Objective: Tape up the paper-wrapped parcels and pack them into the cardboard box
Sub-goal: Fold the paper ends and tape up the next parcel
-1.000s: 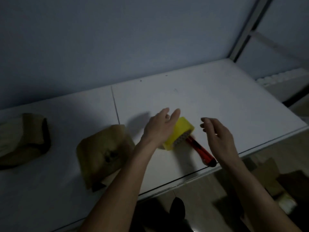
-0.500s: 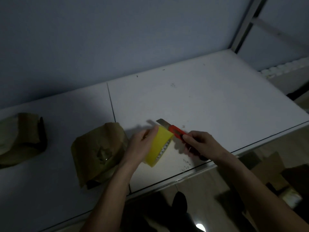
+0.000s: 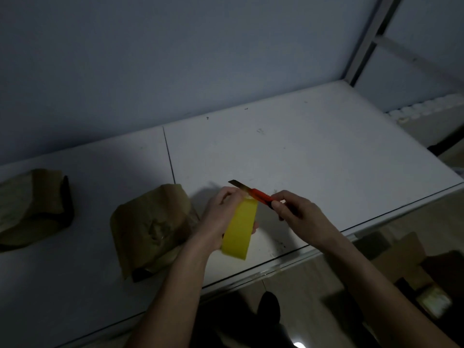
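Blade (image 3: 237, 185) crosses tape (image 3: 240, 229) top edge; left hand (image 3: 221, 217) grips tape, right hand (image 3: 296, 214) grips knife (image 3: 259, 195).

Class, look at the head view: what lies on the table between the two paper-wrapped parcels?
Nothing: the head view shows only bare white table between the left parcel and the nearer parcel.

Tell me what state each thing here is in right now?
Yellow tape roll: lifted on edge, gripped by the left hand.
Red utility knife: blade extended, at the roll's top, gripped by the right hand.
Near paper-wrapped parcel: lying on the white table, paper loose, untouched.
Far-left parcel: lying on the table, untouched.
Cardboard box: on the floor, too dark to tell more.
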